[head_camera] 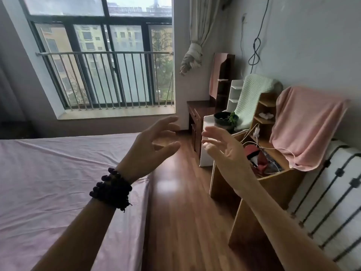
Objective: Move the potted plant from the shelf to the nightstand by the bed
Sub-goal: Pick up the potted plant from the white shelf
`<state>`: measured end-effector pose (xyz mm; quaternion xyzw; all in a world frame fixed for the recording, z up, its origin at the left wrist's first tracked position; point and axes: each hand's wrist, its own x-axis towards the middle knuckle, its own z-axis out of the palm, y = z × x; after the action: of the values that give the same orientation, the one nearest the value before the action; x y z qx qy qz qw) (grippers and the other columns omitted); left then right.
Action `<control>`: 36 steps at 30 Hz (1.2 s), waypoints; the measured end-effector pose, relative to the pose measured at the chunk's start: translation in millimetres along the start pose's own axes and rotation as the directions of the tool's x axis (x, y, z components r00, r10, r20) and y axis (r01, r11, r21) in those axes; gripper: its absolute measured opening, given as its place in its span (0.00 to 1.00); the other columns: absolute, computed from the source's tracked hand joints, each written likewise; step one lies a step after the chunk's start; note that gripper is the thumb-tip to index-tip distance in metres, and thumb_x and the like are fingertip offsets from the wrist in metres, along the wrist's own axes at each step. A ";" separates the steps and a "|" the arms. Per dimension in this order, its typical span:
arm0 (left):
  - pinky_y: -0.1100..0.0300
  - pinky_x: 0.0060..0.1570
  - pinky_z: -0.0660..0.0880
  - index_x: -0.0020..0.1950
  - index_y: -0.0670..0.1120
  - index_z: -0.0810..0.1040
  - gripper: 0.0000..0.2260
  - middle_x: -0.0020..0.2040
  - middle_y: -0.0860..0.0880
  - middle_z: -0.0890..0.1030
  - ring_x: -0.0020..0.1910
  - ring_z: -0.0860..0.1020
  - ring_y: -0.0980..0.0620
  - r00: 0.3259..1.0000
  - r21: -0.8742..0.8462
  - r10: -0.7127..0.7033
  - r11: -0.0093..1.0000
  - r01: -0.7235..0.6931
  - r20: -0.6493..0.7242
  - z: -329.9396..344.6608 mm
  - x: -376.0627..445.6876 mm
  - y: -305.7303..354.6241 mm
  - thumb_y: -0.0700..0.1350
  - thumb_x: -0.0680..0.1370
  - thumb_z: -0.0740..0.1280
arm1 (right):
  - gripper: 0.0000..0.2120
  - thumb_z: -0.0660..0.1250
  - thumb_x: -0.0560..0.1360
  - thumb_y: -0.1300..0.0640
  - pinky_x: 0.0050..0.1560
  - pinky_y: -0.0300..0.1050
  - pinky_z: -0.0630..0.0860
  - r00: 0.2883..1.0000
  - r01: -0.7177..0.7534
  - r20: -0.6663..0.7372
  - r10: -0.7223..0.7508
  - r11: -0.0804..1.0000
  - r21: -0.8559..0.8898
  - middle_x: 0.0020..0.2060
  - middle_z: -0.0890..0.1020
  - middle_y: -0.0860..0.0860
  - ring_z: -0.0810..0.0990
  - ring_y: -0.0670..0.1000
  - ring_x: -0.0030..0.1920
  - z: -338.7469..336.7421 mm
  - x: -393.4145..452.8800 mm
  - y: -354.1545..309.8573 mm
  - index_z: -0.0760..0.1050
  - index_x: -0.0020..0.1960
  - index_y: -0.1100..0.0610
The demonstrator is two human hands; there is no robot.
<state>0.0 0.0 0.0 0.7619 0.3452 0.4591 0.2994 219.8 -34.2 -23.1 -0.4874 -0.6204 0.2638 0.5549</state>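
A small potted plant (225, 119), a dark round pot with a few green leaves, stands on top of a white shelf unit (207, 141) to the right of the bed. My left hand (154, 142) is raised in mid-air, fingers spread and curved, holding nothing; a dark bead bracelet wraps its wrist. My right hand (224, 149) is also raised and open, its fingertips just below and left of the pot, apart from it. Both hands hover above the wooden floor between the bed and the shelf.
A bed with a pink sheet (64, 173) fills the left. A dark wooden desk (199, 110) stands under the window corner. A light wooden shelf unit (263, 173) with cables, a pink towel (306, 126) and a green towel lines the right wall. A wooden floor strip runs between.
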 end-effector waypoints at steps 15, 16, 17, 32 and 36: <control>0.71 0.46 0.77 0.73 0.56 0.73 0.25 0.65 0.55 0.83 0.63 0.81 0.59 0.997 0.027 -0.058 0.998 0.057 0.052 40.7 184.9 -129.3 0.40 0.79 0.74 | 0.26 0.67 0.73 0.49 0.64 0.47 0.79 0.997 -0.062 -0.032 0.065 0.994 0.090 0.66 0.81 0.51 0.81 0.50 0.64 -8.5 184.5 118.5 0.74 0.70 0.53; 0.71 0.46 0.77 0.74 0.56 0.73 0.26 0.65 0.54 0.82 0.63 0.81 0.59 0.997 0.034 -0.057 0.998 0.055 0.049 42.2 199.5 -136.4 0.41 0.79 0.74 | 0.26 0.67 0.73 0.50 0.64 0.48 0.79 0.997 -0.062 -0.038 0.066 0.993 0.096 0.66 0.81 0.51 0.81 0.49 0.64 -10.1 199.0 128.0 0.74 0.70 0.53; 0.71 0.46 0.77 0.74 0.56 0.73 0.26 0.65 0.54 0.82 0.63 0.81 0.59 0.997 0.035 -0.061 0.998 0.059 0.052 44.2 213.9 -144.8 0.41 0.79 0.74 | 0.25 0.67 0.73 0.50 0.64 0.48 0.79 0.997 -0.067 -0.033 0.071 0.992 0.105 0.65 0.82 0.50 0.82 0.49 0.64 -11.1 213.8 136.6 0.75 0.70 0.52; 0.69 0.50 0.78 0.69 0.63 0.73 0.26 0.64 0.55 0.82 0.62 0.82 0.60 0.978 -0.089 -0.053 0.993 0.072 0.200 62.4 439.4 -319.9 0.38 0.80 0.73 | 0.17 0.68 0.73 0.50 0.62 0.45 0.80 0.979 -0.146 -0.135 0.153 0.987 0.064 0.60 0.84 0.45 0.82 0.45 0.63 12.9 429.7 272.8 0.78 0.61 0.39; 0.68 0.53 0.79 0.70 0.62 0.73 0.25 0.65 0.54 0.82 0.63 0.81 0.59 0.965 -0.132 -0.022 0.990 0.059 0.262 55.4 515.7 -373.7 0.39 0.80 0.72 | 0.15 0.67 0.74 0.52 0.63 0.43 0.78 0.965 -0.151 -0.214 0.154 0.988 0.026 0.59 0.83 0.42 0.82 0.42 0.62 31.9 497.6 298.9 0.77 0.58 0.37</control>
<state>131.8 622.9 -56.8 0.7857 0.2857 0.3717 0.4036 328.2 534.5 -75.8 -0.5567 -0.5161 0.2545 0.5992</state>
